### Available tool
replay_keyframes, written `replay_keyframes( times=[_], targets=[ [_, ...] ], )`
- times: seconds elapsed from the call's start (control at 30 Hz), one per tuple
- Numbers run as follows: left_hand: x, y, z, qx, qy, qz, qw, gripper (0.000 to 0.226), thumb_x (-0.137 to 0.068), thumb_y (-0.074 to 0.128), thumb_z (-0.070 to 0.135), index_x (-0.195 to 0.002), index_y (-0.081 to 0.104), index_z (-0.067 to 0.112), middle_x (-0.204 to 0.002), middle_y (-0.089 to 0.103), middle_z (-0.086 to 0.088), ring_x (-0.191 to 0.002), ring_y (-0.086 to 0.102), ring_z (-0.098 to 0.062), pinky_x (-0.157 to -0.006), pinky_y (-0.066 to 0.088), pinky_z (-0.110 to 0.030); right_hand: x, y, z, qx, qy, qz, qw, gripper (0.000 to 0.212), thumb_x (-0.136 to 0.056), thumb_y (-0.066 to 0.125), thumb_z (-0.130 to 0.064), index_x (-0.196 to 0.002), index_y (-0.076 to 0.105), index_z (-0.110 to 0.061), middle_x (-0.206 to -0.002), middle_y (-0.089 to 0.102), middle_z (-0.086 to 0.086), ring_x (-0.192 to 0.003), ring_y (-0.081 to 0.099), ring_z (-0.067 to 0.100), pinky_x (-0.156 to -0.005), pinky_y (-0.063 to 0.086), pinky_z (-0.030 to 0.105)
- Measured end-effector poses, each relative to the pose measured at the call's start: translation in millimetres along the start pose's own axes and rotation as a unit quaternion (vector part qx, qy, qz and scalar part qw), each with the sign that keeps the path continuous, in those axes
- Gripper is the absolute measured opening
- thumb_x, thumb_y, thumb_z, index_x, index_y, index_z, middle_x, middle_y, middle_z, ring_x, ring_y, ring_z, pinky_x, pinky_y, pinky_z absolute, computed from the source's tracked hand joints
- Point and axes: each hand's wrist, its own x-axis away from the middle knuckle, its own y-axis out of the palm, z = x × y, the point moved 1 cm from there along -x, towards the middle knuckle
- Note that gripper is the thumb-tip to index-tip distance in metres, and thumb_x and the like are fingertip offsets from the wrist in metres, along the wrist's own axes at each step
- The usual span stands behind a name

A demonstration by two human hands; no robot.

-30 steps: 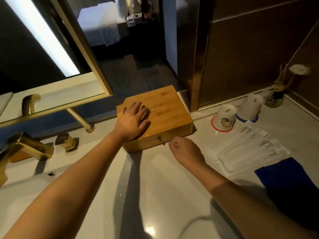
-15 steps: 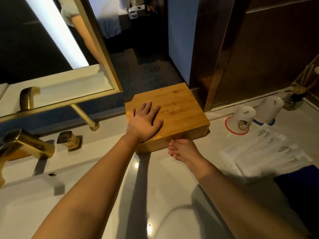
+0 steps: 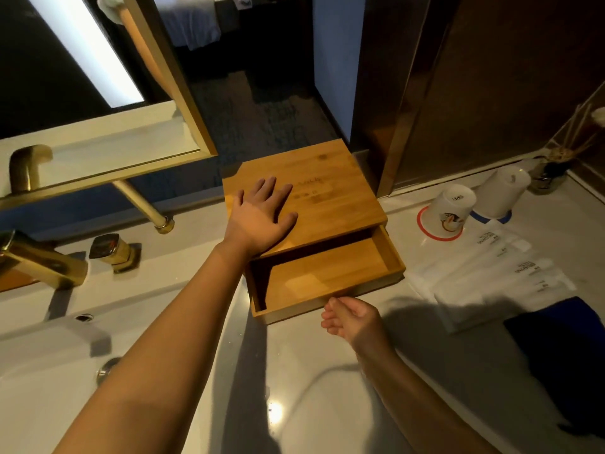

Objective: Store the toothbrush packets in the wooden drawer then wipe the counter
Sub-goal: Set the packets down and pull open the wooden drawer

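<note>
A wooden box [image 3: 330,194] stands at the back of the white counter [image 3: 327,388]. Its drawer [image 3: 327,273] is pulled out and shows nothing inside. My left hand [image 3: 262,217] lies flat on the box lid with fingers spread. My right hand [image 3: 352,317] is at the middle of the drawer front, thumb and fingers curled where the knob sits; the knob itself is hidden. Several white toothbrush packets [image 3: 491,276] lie on the counter right of the drawer. A dark blue cloth [image 3: 556,342] lies just in front of them.
Two upturned white cups [image 3: 451,208] [image 3: 501,191] and a reed diffuser [image 3: 553,172] stand behind the packets. A gold faucet [image 3: 42,260] and the sink basin [image 3: 39,371] are to the left, under a gold-framed mirror [image 3: 98,142].
The drawer was closed and now stands pulled out towards me. My right hand has drawn back with its front. My left hand has stayed flat on the lid.
</note>
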Motion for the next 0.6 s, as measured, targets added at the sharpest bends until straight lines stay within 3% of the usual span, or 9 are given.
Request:
replay_keyframes(
  times=[0.2, 0.47, 0.6],
  targets=[
    [1.3, -0.4, -1.3, 0.025, 0.005, 0.016, 1.0, 0.062, -0.088, 0.034, 0.057, -0.144, 0.028, 0.032, -0.158, 0.02, -0.003, -0.147, 0.011, -0.021, -0.118, 0.008, -0.051, 17.2, -3.2, 6.5, -0.029, 0.041, -0.012, 0.999, 0.019, -0.095, 0.047, -0.019, -0.081, 0.058, -0.015, -0.078, 0.065, 0.002, -0.076, 0.064, 0.017, -0.074, 0.053, 0.027],
    [11.5, 2.9, -1.7, -0.029, -0.002, -0.005, 1.0, 0.068, -0.087, 0.02, 0.061, -0.148, 0.015, 0.032, -0.16, 0.011, -0.001, -0.148, 0.006, -0.022, -0.117, 0.007, -0.051, 25.4, -8.1, 6.3, 0.018, 0.002, -0.002, 1.0, 0.02, -0.094, 0.05, -0.022, -0.077, 0.06, -0.022, -0.078, 0.067, 0.001, -0.081, 0.066, 0.02, -0.086, 0.055, 0.036],
    [10.7, 3.4, -2.2, -0.025, -0.004, -0.001, 1.0, 0.067, -0.087, 0.021, 0.062, -0.148, 0.015, 0.034, -0.16, 0.011, 0.0, -0.148, 0.006, -0.022, -0.117, 0.006, -0.05, 30.5, -9.2, 5.7, 0.027, -0.015, 0.0, 1.0, 0.017, -0.094, 0.048, -0.023, -0.084, 0.06, -0.018, -0.078, 0.066, 0.0, -0.081, 0.066, 0.019, -0.085, 0.055, 0.033]
  ],
)
